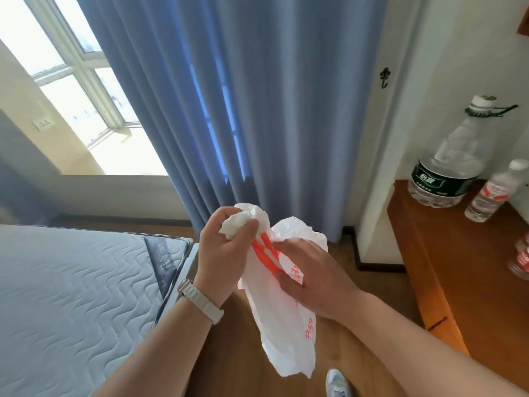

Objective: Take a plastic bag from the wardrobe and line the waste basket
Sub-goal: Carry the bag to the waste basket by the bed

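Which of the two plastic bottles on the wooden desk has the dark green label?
The large clear plastic bottle, nearer the blue curtain; the small clear plastic bottle to its right wears a red label.

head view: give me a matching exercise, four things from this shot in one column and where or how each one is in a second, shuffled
Things
1. plastic bag
2. large water bottle
3. mattress
4. curtain

Place or state
a. blue, hanging in folds
b. gripped by the left hand and the right hand
c. standing on the wooden surface at right
d. quilted, at lower left

Pairs: 1-b, 2-c, 3-d, 4-a
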